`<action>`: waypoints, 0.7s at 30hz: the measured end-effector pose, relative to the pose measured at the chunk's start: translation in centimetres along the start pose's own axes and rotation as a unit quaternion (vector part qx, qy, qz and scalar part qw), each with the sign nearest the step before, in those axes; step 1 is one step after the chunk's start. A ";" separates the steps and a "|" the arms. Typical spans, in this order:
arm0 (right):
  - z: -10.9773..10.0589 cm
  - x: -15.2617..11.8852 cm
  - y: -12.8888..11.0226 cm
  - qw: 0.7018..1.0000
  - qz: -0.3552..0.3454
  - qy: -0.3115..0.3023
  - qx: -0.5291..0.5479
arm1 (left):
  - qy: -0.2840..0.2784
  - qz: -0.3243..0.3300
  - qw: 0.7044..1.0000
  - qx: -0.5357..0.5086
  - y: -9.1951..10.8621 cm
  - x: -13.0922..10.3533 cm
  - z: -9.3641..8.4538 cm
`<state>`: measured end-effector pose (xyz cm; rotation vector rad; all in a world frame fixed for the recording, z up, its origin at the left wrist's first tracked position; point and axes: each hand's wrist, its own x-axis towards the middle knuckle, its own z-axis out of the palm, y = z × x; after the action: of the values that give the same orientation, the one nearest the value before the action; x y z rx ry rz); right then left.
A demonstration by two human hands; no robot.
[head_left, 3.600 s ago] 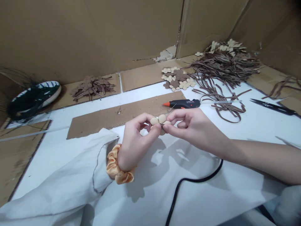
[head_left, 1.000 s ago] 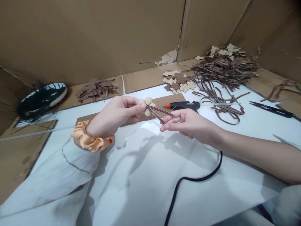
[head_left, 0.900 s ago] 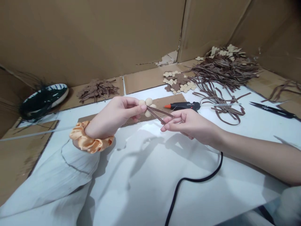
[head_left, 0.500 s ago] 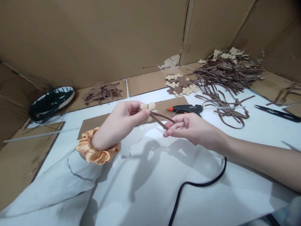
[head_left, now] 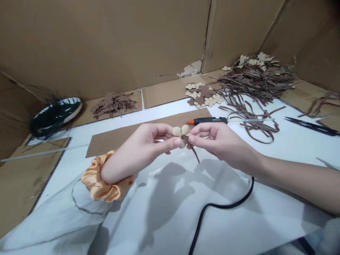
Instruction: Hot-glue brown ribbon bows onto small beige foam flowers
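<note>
Above the white table, a beige flower piece (head_left: 185, 130) with rounded petals is held between my two hands. My left hand (head_left: 156, 140) pinches its left side, thumb on the lower petal. Across the flower's middle lies a brown stitched strip (head_left: 193, 151), one end hanging down to the right. My right hand (head_left: 212, 138) grips the flower's right edge and the strip between thumb and fingers. Just behind my right hand rests a black glue gun (head_left: 209, 121) with an orange tip.
Brown strips (head_left: 255, 83) are heaped at the back right, with beige and brown flowers (head_left: 204, 95) beside them. Black tweezers (head_left: 310, 126) lie right. A bowl (head_left: 57, 115) with dark green strands stands left, near brown pieces (head_left: 114, 102). A black cord (head_left: 212, 205) crosses the front.
My hands have come closer together, my left hand moving right with the flower. The strip, earlier stretched out to my right hand, now lies over the flower with an end hanging down.
</note>
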<state>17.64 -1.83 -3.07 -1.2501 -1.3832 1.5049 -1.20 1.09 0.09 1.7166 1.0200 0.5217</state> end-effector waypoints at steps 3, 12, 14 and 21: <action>-0.1 0.1 0.1 1.000 0.000 0.002 -0.003 | 0.019 -0.008 1.000 0.005 0.1 -0.1 -0.1; 0.1 -0.1 0.1 1.000 0.006 -0.003 0.029 | 0.041 -0.008 0.999 -0.001 -0.2 0.0 0.4; 0.2 -0.2 0.1 0.999 0.010 -0.001 0.032 | 0.036 -0.016 0.999 -0.001 -0.4 -0.1 0.6; 0.2 -0.3 0.0 1.000 0.008 -0.004 0.017 | 0.048 -0.004 0.996 0.080 -0.4 -0.3 0.8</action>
<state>17.55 -2.17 -3.06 -1.2378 -1.3513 1.5402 -0.88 0.47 -0.53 1.8414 1.1623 0.5334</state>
